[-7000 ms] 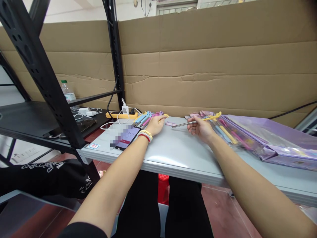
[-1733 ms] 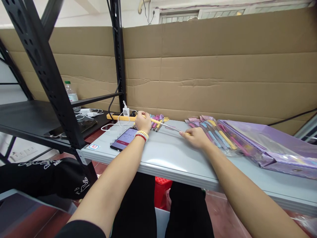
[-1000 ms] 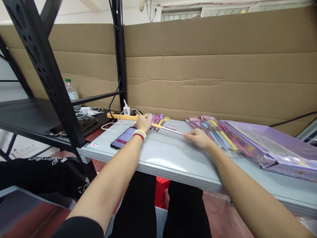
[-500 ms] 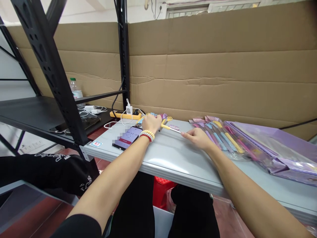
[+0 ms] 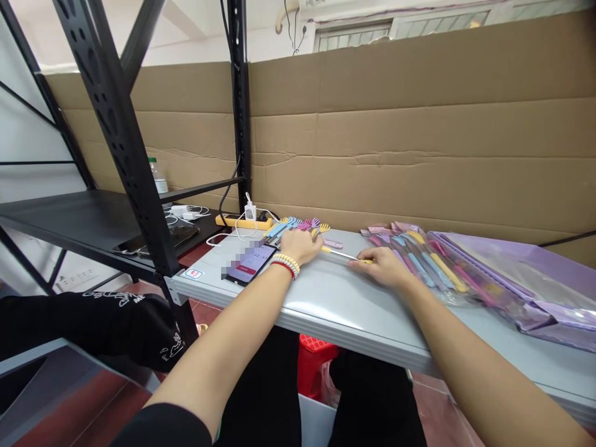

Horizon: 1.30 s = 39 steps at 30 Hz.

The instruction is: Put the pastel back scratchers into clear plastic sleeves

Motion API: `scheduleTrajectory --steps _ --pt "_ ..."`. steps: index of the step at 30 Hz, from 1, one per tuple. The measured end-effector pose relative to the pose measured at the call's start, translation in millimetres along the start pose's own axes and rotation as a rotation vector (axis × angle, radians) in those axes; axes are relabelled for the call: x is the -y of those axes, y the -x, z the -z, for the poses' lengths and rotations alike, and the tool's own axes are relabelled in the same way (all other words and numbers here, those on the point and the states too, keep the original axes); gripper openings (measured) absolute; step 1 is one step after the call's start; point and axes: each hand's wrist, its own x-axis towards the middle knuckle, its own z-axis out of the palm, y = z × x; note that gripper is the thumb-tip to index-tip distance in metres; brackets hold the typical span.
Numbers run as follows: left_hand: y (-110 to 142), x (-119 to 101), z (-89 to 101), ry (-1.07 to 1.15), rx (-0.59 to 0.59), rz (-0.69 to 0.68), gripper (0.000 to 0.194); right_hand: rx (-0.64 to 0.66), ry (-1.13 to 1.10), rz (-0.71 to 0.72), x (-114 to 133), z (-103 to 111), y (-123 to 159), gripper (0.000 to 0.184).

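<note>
A yellow back scratcher (image 5: 342, 254) with a thin metal rod spans the gap between my two hands, low over the table. My left hand (image 5: 300, 246), with beaded bracelets at the wrist, is closed around its left end. The fingers of my right hand (image 5: 378, 266) pinch the right part, where a bit of yellow shows below them. Behind my left hand lie several loose back scratchers (image 5: 291, 223) with blue, pink, purple and yellow claw heads. A phone (image 5: 250, 263) lies beside my left wrist. To the right of my right hand are several bagged back scratchers (image 5: 431, 264).
The grey table (image 5: 326, 301) runs along a cardboard wall (image 5: 419, 136). A purple bag (image 5: 549, 298) lies at the right. Left are a black shelf (image 5: 79, 214), a yellow power strip (image 5: 228, 221) and white cables. Another person's dark-clothed leg (image 5: 125, 323) shows at lower left.
My left hand has shifted right along the back scratcher, and less yellow shows beside it. Yellow now appears under my right fingers. The whole view has moved slightly.
</note>
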Motion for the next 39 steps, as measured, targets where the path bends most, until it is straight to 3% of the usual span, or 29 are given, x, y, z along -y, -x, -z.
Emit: scheduleTrajectory --steps 6,11,16,20,23,27,33,36,39 --pt "7 -10 -2.1 -0.063 0.000 -0.308 0.056 -0.050 0.002 0.030 -7 -2 -3 0.047" --pt "6 -8 -3.8 -0.035 -0.004 -0.469 0.034 -0.232 0.112 -0.025 -15 -2 -4 0.046" --pt "-1 0 -7.3 -0.092 -0.096 -0.327 0.024 -0.292 0.030 -0.134 -13 -3 -5 0.040" --pt "-4 8 -8.7 -0.094 -0.150 -0.162 0.028 -0.215 -0.414 -0.170 -5 -1 -4 0.037" --pt "-5 9 -6.6 -0.087 -0.053 -0.057 0.027 -0.172 -0.813 -0.129 3 4 -3 0.041" --pt "-4 0 -1.5 0.023 0.130 0.016 0.022 -0.374 -1.087 0.008 11 12 -2 0.035" --pt "8 -29 -0.6 0.488 0.241 -0.230 0.021 -0.727 -1.067 0.076 29 37 -9 0.049" --pt "12 -39 -5.3 0.614 0.334 -0.335 0.024 -0.696 -1.095 0.087 52 48 -16 0.054" --pt "13 -42 -9.0 0.671 0.362 -0.430 0.028 -0.563 -1.092 0.056 80 49 -29 0.056"
